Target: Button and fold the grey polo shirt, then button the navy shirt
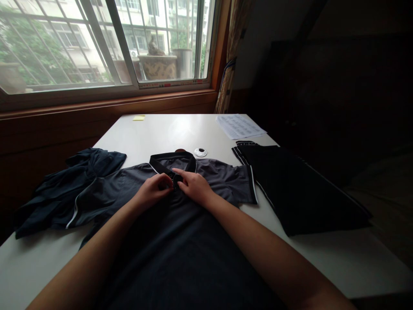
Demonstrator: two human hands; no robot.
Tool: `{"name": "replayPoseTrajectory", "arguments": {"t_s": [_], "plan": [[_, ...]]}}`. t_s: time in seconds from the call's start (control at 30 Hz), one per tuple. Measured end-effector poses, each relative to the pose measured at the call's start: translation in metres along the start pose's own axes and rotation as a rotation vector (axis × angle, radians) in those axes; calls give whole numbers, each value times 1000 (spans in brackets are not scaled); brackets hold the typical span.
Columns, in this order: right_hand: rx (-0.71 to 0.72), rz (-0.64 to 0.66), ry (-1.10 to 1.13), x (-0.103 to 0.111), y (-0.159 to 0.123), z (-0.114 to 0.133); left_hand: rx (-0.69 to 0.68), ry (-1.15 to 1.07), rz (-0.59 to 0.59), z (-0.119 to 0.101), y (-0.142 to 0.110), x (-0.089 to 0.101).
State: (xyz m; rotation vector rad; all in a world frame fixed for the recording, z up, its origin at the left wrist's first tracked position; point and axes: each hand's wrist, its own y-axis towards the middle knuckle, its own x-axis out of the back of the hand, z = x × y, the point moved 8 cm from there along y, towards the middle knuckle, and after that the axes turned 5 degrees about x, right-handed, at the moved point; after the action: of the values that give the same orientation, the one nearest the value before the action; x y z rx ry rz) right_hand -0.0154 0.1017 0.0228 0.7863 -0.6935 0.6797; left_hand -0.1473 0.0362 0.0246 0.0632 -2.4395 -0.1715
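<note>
In the head view, a grey polo shirt (185,219) lies spread on a white worktop (167,131), its black collar (156,164) at the far end and its short sleeves out to both sides. The left hand (155,189) is at the shirt's front opening, just below the collar, with fingertips pinched narrow on the dark cloth. The right hand (196,187) meets it there, holding the same dark strip between thumb and forefinger; the fingers hide any button.

Left of the shirt, touching its sleeve, lies a crumpled navy garment (58,198). Just right of the shirt is a flat black garment (300,187) with pale edging. Just beyond the shirt's collar sit a white round object (200,152) with a dark centre and a partly hidden brown one (180,150). Farther beyond the shirt are a yellow note (138,117), to its left, and printed sheets (240,127), to its right.
</note>
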Motion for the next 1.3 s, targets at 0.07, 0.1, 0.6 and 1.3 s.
{"name": "replayPoseTrajectory", "arguments": {"t_s": [0.07,0.1,0.6,1.3], "plan": [[3,42,-70,-2,0,3,-8,7,2,-1,0,0],[-8,54,-95,-3,1,3,-9,10,0,-1,0,0],[-107,-5,-116,3,0,-5,-49,272,-218,0,0,11],[-80,-24,-110,5,0,-3,-81,379,-202,13,6,2]]}}
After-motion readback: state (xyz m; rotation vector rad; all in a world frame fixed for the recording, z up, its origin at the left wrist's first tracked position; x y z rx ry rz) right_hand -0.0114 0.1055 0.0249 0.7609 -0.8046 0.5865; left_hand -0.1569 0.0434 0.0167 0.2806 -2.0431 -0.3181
